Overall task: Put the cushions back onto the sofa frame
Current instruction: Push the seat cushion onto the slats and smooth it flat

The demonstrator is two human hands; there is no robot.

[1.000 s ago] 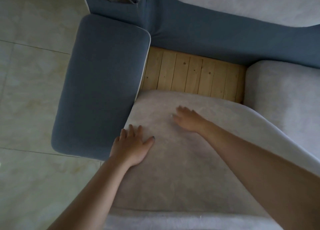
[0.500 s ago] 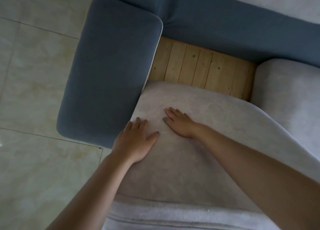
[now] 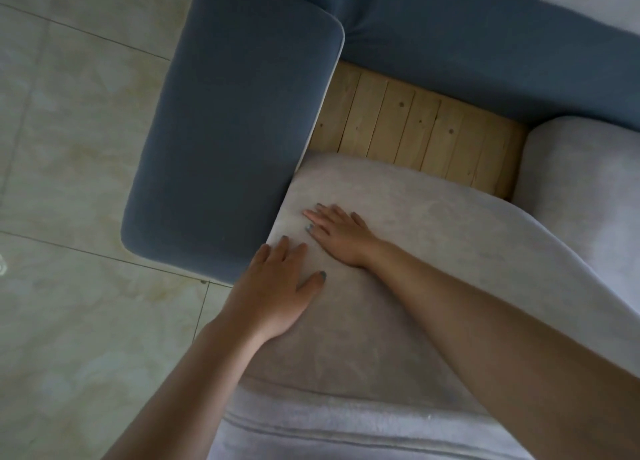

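Pressing flat on grey seat cushion point(image 3: 433, 251) w/ left hand point(image 3: 277, 293) & right hand point(image 3: 341, 234), fingers straight, slightly apart; cushion under fingertips, touching blue armrest point(image 3: 235, 123).

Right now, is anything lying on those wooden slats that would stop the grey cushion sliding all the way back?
Nothing visible. The wooden slats lie bare between the grey cushion and the blue backrest. The armrest and a neighbouring cushion only flank the gap.

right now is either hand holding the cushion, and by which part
Nothing is held. The left hand and right hand lie flat, fingers straight, on top of the grey cushion near the blue armrest.
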